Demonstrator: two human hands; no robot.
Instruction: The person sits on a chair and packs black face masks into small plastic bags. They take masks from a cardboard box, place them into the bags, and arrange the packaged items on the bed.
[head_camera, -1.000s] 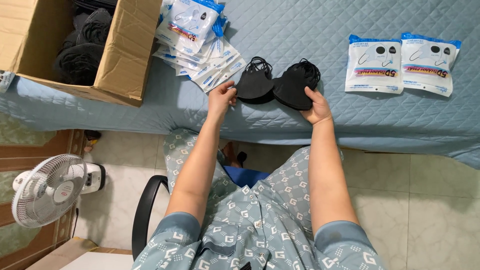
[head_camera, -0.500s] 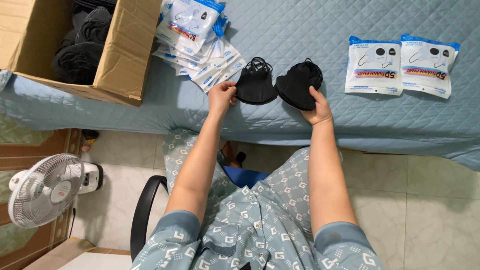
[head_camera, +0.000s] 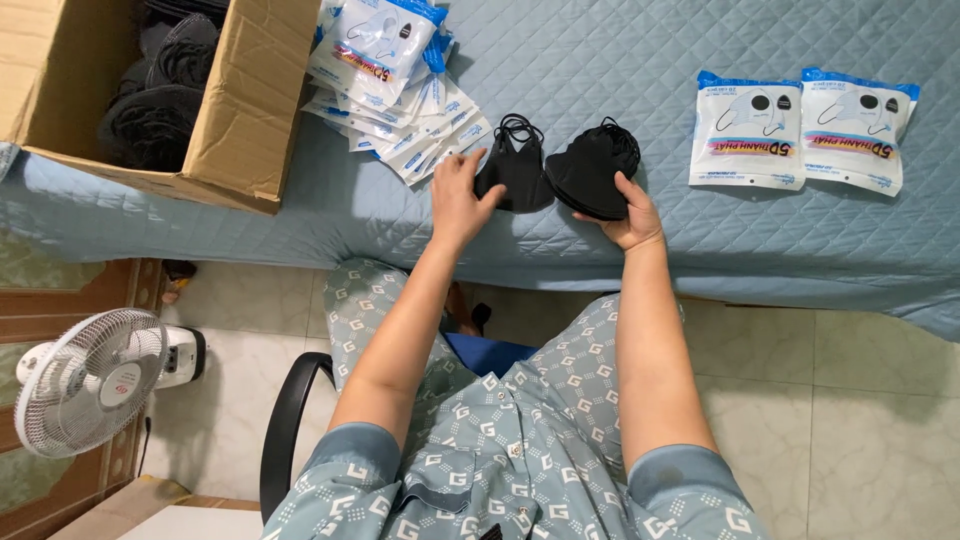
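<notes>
Two stacks of black face masks lie on the quilted blue bed cover (head_camera: 620, 60). My left hand (head_camera: 458, 197) rests its fingers on the left mask stack (head_camera: 518, 172), fingers spread. My right hand (head_camera: 630, 216) grips the lower edge of the right mask stack (head_camera: 592, 168). Both stacks have black ear loops bunched on top.
An open cardboard box (head_camera: 240, 110) with more black masks stands at the left. A pile of white and blue mask packets (head_camera: 395, 80) lies beside it. Two filled packets (head_camera: 805, 128) lie at the right. A white fan (head_camera: 90, 378) and a black chair arm (head_camera: 285, 420) are below.
Both hands have slid the mask stacks slightly farther onto the bed. My left hand's fingers now lie over the left stack's edge.
</notes>
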